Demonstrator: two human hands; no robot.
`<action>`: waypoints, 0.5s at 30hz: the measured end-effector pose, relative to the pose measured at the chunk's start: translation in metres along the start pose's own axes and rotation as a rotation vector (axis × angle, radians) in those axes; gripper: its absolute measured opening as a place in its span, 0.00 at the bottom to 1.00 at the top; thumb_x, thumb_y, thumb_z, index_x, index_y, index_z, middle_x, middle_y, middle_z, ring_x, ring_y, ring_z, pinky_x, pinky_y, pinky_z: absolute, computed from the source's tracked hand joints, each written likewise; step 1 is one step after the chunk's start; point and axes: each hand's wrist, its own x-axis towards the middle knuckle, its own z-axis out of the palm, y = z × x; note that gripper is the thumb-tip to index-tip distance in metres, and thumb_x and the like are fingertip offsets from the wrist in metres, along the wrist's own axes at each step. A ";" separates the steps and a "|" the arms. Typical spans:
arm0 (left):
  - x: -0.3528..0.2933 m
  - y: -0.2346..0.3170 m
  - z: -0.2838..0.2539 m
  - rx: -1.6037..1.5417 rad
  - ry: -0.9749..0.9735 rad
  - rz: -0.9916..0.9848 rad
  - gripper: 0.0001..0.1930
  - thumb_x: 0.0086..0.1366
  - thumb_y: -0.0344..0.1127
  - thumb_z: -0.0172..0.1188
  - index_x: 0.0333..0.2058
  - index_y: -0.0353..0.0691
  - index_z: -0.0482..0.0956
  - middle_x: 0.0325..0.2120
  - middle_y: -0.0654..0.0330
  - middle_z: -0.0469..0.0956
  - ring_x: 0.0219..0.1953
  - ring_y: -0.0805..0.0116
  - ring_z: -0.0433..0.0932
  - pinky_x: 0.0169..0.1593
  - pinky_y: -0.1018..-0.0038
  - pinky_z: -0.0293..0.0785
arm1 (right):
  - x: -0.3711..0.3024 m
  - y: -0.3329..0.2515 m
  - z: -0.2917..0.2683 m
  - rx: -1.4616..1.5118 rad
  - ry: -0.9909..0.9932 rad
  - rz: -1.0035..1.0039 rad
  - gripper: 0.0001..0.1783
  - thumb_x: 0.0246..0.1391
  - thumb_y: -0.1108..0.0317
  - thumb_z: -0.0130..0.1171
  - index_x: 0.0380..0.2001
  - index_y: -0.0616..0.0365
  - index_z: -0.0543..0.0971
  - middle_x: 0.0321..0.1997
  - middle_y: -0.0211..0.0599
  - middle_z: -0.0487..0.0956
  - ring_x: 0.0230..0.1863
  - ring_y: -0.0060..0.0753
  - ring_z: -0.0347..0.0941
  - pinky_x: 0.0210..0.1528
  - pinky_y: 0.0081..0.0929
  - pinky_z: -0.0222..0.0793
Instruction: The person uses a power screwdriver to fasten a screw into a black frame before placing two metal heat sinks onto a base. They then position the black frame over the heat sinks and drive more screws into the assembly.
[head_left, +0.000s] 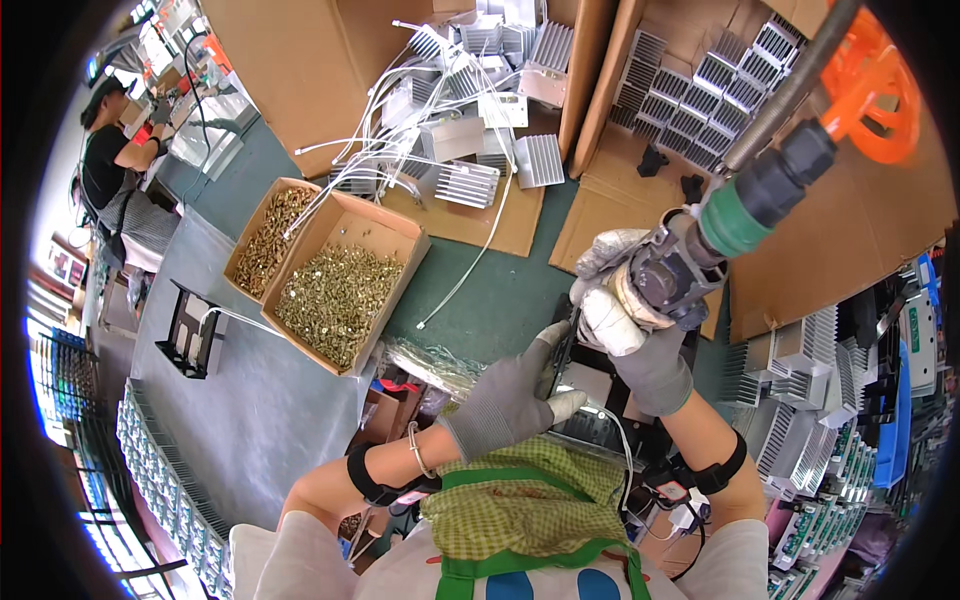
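Observation:
My right hand point(645, 350), in a grey glove with white-wrapped fingertips, is closed around the taped grip of a pneumatic screwdriver point(735, 222) with a green collar. The tool points down and left; its tip is hidden behind my fingers. My left hand point(505, 395), gloved too, grips the edge of a black housing point(600, 428) in front of my body, fingers on the far side and thumb on the near side. A silver plate shows inside the housing, and a white cable point(626, 440) trails from it. My hands partly cover the housing.
Left of my hands stand two cardboard trays of small brass-coloured screws point(340, 305). Finned heat sinks point(468, 184) with white cables lie behind; more fill a carton point(700, 95) at right. A similar black housing point(190, 335) lies left. An orange coiled hose point(875, 85) hangs upper right. A co-worker point(115, 160) stands far left.

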 end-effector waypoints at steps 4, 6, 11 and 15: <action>0.000 0.003 -0.001 -0.024 -0.006 0.002 0.41 0.54 0.49 0.62 0.61 0.39 0.51 0.18 0.54 0.71 0.23 0.54 0.74 0.29 0.62 0.69 | 0.000 -0.003 -0.002 -0.024 0.080 0.093 0.25 0.46 0.81 0.58 0.50 0.60 0.66 0.42 0.41 0.74 0.36 0.27 0.74 0.37 0.22 0.72; 0.000 0.001 0.001 -0.029 0.001 0.002 0.41 0.54 0.48 0.62 0.61 0.40 0.52 0.18 0.55 0.70 0.23 0.55 0.73 0.29 0.63 0.68 | -0.001 -0.004 -0.001 -0.013 0.039 0.063 0.25 0.46 0.81 0.58 0.50 0.60 0.67 0.42 0.40 0.75 0.35 0.27 0.74 0.38 0.22 0.72; 0.001 -0.005 0.006 -0.069 0.033 0.030 0.41 0.54 0.47 0.63 0.61 0.39 0.52 0.18 0.57 0.68 0.21 0.61 0.70 0.29 0.67 0.68 | -0.002 -0.006 0.004 -0.361 0.032 -0.078 0.25 0.46 0.81 0.58 0.49 0.60 0.67 0.40 0.38 0.74 0.35 0.26 0.73 0.38 0.22 0.72; 0.001 -0.006 0.007 -0.104 0.052 0.070 0.41 0.54 0.48 0.63 0.61 0.39 0.52 0.18 0.56 0.68 0.22 0.61 0.71 0.29 0.66 0.69 | 0.005 -0.008 0.008 -0.287 0.022 -0.066 0.24 0.45 0.82 0.58 0.48 0.59 0.67 0.39 0.37 0.74 0.35 0.26 0.73 0.38 0.21 0.71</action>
